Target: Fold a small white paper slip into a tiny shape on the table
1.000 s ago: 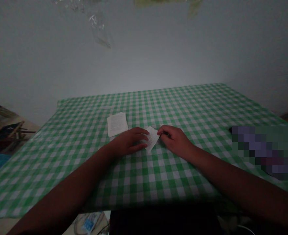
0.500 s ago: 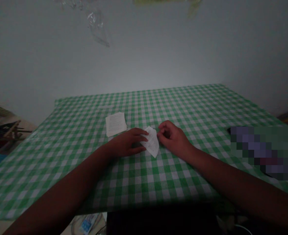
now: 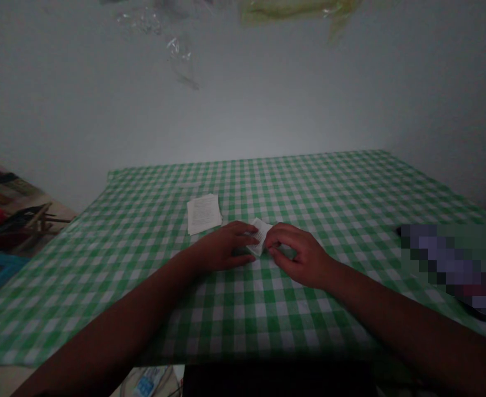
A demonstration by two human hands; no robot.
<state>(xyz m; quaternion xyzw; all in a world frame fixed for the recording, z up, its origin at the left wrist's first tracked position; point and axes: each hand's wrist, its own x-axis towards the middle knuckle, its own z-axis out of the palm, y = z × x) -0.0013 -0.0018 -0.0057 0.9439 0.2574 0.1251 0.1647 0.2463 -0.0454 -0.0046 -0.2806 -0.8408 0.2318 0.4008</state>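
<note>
A small printed sheet of paper [image 3: 261, 234] lies on the checked tablecloth between my two hands, partly folded and partly covered by fingers. My left hand [image 3: 231, 246] rests over its left side with the fingers apart, the tips on the paper. On the right edge my right hand [image 3: 298, 251] is closed in a pinch, thumb and forefinger together on the sheet. Just beyond my left hand is a stack of printed papers [image 3: 204, 214], slightly uneven at its edges.
A green and white checked tablecloth [image 3: 309, 193] covers the table, which meets a pale wall [image 3: 267, 99]. At the right lies a dark, blurred-out object [image 3: 449, 264]. Left of the table stand a blue frame [image 3: 3, 270] and assorted clutter. Plastic hangs on the wall.
My right hand has moved in from beside the paper and now pinches its right edge, which is folded over. My left hand stays on the sheet. The view has shifted slightly.
</note>
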